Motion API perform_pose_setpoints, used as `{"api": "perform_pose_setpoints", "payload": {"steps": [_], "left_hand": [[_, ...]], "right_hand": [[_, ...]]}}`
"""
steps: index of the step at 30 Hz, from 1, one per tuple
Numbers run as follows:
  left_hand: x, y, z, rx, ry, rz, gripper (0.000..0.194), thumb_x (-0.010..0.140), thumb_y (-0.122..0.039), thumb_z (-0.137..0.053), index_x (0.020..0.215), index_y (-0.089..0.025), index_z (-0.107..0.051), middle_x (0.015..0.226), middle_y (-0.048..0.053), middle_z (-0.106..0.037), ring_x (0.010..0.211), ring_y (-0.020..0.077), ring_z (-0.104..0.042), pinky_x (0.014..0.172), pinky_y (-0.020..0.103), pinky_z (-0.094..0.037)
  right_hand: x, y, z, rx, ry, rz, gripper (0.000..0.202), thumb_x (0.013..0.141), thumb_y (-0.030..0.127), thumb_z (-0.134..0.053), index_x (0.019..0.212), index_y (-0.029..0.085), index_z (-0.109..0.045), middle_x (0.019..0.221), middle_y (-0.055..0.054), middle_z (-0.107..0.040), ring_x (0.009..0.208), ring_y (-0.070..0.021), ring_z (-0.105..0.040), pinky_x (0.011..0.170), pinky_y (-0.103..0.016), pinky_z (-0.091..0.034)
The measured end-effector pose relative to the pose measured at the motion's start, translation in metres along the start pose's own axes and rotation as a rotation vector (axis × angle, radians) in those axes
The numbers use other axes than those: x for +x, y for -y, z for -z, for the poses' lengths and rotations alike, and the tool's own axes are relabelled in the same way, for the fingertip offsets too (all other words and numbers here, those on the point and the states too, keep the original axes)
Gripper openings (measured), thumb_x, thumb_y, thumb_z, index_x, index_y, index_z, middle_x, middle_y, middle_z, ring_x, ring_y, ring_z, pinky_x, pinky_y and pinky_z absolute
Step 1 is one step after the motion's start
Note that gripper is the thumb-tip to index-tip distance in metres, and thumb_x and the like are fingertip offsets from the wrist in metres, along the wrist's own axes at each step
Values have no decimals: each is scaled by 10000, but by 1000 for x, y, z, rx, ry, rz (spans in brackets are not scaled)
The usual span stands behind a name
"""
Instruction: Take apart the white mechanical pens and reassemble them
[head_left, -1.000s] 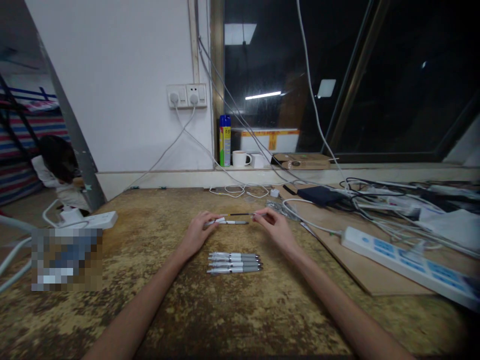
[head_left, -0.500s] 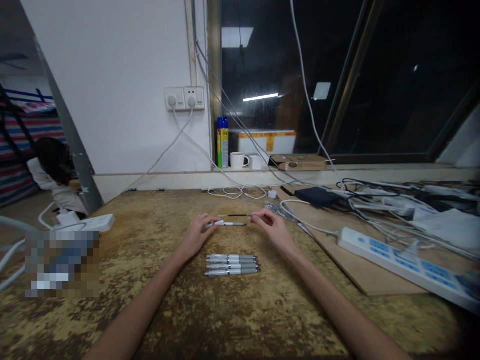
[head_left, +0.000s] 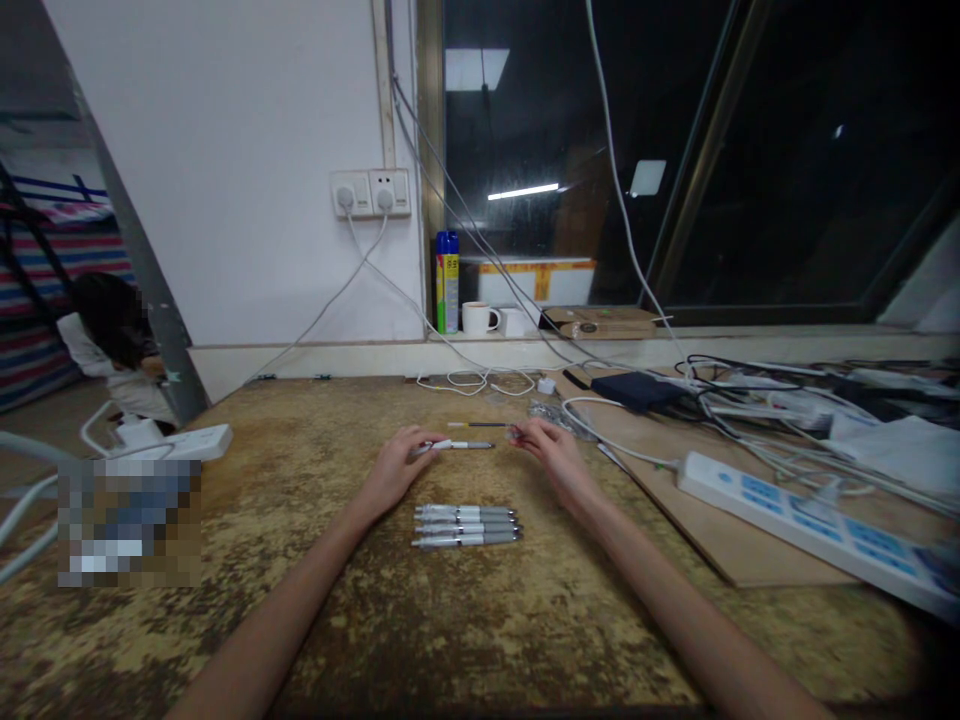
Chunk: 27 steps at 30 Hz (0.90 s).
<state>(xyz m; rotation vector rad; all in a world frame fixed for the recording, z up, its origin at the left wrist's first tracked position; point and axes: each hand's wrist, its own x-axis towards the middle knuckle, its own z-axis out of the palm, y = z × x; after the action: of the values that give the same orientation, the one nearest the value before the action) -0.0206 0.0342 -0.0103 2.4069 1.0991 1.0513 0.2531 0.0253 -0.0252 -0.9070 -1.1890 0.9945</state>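
My left hand [head_left: 405, 462] is closed on a white and grey pen [head_left: 469, 445], which points to the right just above the worn tabletop. Across from it, my right hand [head_left: 546, 450] has its fingertips pinched at the right end of a thin pen refill [head_left: 484, 425], dark with a yellowish left tip. The refill lies level, slightly beyond the pen and apart from it. A small shiny bit shows at the right fingertips, too small to name. Nearer to me, several white and grey pens [head_left: 465, 527] rest side by side between my forearms.
Crumpled clear plastic [head_left: 551, 412] lies beyond my right hand. To the right are a brown board [head_left: 750, 545], a white power strip [head_left: 810, 530] and tangled cables. A spray can [head_left: 447, 285] and a mug [head_left: 477, 318] stand on the sill. A person [head_left: 112, 340] is at far left.
My right hand has drawn slightly to the right, and the refill has shifted right with it. My left hand still holds the pen in nearly the same place.
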Motion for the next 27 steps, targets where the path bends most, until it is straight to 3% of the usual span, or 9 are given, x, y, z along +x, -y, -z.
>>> {"api": "perform_pose_setpoints", "payload": {"steps": [18,27], "left_hand": [[2,-1,-1,-127,-61,41,315,970,-388,-538,1179,-231,-713,1144,78,-703,1076,232,-627,971,357,-454],[3,2,-1,-233,-100,143,315,925,-429,-593,1134,-224,-708,1133,59,-725,1023,225,-660,945,364,-499]], "right_hand": [[-1,-2,0,0,-33,-37,389,775,577,-688,749,189,-706,876,-93,-740,812,-232,-694,818,-363,-561],[0,-2,1,12,-10,-23,389,774,576,-695,728,190,-686,836,-77,-716,815,-216,-675,815,-339,-556]]}}
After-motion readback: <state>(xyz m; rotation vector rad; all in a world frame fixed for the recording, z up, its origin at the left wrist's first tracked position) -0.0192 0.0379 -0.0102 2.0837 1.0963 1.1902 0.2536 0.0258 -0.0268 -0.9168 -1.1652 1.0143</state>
